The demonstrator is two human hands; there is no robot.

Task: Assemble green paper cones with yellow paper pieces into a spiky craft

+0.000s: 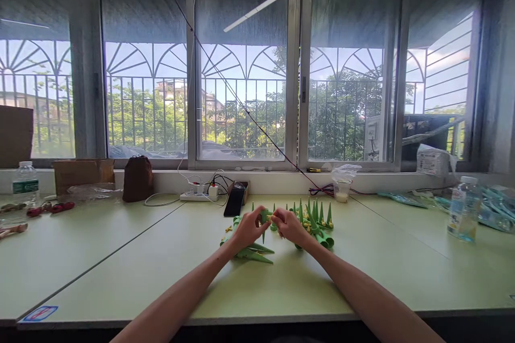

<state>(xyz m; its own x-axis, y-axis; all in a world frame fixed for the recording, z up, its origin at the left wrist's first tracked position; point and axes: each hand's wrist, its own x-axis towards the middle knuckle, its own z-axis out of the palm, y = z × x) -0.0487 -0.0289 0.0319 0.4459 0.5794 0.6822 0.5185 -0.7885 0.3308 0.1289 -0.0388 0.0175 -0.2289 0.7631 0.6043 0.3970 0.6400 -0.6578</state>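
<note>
My left hand [249,228] is closed around a green cone [264,216], held above the table with its tip pointing down. Fingers of my right hand [289,226] pinch a small yellow piece [269,218] against the cone's side; its exact shape is too small to make out. Right of my hands, several upright green cones [315,211] stand in a group, some with yellow bits at their bases. More cones [257,254] lie on their sides under my left wrist, with yellow pieces [228,229] beside them. My hands and forearms partly hide both groups.
A phone [234,202] and a power strip [197,196] lie behind the cones on the pale table [120,273]. At the right stands a bottle [462,209]; a plastic bag [344,185] sits at the back. A brown pouch [138,178] and cardboard box [82,176] are at the left.
</note>
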